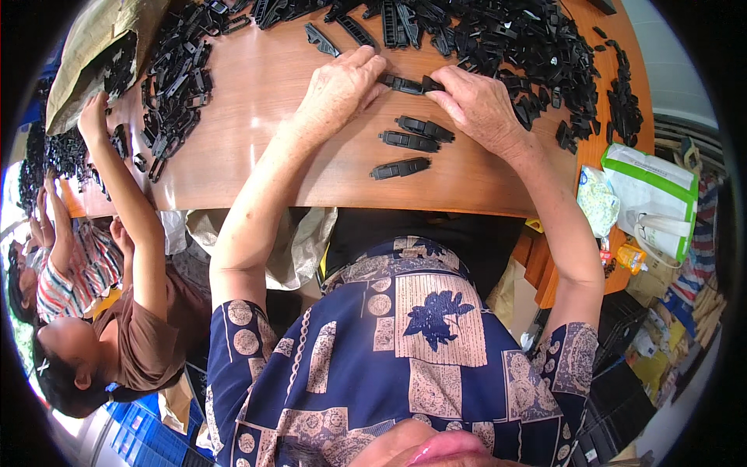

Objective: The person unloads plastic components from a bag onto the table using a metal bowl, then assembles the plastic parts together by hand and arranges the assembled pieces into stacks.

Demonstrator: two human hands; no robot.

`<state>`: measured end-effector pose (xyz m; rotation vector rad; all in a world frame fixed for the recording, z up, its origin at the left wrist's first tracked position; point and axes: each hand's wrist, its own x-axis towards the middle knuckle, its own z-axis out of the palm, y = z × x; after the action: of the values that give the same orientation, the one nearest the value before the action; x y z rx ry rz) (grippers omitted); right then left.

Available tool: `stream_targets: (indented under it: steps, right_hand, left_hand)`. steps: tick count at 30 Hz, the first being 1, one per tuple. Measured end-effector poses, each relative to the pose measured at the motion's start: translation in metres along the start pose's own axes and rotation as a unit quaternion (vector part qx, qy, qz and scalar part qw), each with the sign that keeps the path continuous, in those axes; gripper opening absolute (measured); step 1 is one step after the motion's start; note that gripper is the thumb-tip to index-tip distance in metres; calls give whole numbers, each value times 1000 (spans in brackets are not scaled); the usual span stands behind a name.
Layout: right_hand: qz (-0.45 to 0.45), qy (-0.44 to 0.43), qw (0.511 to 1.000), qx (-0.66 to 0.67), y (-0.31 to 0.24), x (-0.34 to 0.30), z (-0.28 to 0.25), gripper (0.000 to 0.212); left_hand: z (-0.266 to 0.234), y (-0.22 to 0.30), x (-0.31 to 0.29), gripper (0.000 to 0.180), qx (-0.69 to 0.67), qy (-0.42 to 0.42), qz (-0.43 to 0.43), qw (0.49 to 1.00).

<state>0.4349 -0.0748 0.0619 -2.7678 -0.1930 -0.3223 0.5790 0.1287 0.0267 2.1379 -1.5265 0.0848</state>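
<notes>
A slim, long black plastic part (404,84) lies level between my hands, just above or on the wooden table. My left hand (340,92) has its fingers closed at the left end of this part. At the opposite end, my right hand (476,107) pinches a small black plastic piece (431,83) between thumb and forefinger, and the piece touches the long part. The exact fit between the two is too small to make out. Closer to me on the table lie similar black parts: one upper part (426,129), a middle one (408,142) and a lower one (400,168).
A big heap of black parts (506,47) covers the table's (257,101) far right, and another heap (179,93) lies left. A co-worker's hand (93,117) reaches toward an open sack (97,47). Beside the table's right edge sits a white-green bag (654,183).
</notes>
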Motion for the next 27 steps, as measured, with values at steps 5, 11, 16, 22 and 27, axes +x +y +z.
stream_targets:
  steps: [5, 11, 16, 22, 27]
  right_hand:
    - [6, -77, 996, -36, -7, 15, -1, 20]
    - [12, -43, 999, -2, -11, 19, 13, 20]
    - [53, -61, 996, -22, -23, 28, 23, 21]
    - [-110, -54, 972, -200, 8, 18, -16, 32]
    - [-123, -80, 936, -320, 41, 14, 3, 36]
  left_hand:
    - [-2, -4, 0, 21, -66, 22, -6, 998]
    - [-8, -3, 4, 18, -101, 18, -2, 995]
    - [-2, -2, 1, 17, -78, 16, -26, 996]
    - [-6, 19, -18, 23, -14, -17, -17, 1000]
    - [-23, -12, 14, 34, 111, 41, -62, 991]
